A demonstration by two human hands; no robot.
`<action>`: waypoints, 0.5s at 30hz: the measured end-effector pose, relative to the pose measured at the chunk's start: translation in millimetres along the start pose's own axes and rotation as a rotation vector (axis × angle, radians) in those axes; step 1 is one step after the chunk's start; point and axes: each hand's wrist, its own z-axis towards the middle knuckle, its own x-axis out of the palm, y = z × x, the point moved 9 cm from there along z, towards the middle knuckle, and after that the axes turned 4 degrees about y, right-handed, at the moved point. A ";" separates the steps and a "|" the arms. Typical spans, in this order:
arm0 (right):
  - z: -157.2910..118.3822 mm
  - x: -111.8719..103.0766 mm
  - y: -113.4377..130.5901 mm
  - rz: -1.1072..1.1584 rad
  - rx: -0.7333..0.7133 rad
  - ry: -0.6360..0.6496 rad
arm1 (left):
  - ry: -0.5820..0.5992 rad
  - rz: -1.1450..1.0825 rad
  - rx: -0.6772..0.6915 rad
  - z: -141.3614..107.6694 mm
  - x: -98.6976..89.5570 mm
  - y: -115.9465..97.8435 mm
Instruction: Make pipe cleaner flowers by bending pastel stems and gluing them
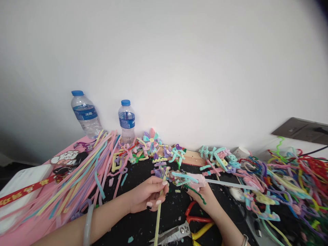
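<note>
My left hand pinches a pale yellow pipe cleaner, which runs down toward the bottom edge of the view. In my right hand is a pink hot glue gun, with a long whitish glue stick coming out of its back. The gun's front, covered in coloured fuzz and scraps, points left at the upper end of the pipe cleaner; whether they touch I cannot tell. A dark green pipe cleaner piece hangs by the gun. Below my hands lie scissors with red and yellow handles, blades apart.
Loose pastel pipe cleaners cover the left side. Finished pipe-cleaner shapes, including a flower, line the back by the wall. Two water bottles stand there. A colourful tangle fills the right, below a wall socket.
</note>
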 end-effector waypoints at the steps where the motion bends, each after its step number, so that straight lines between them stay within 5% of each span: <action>1: -0.2 -0.8 -0.2 0.002 0.001 -0.006 | 0.002 -0.002 0.001 0.0 0.1 0.0; 15: 0.4 1.2 4.3 0.003 -0.011 0.005 | 0.024 -0.020 0.006 0.6 0.7 -0.5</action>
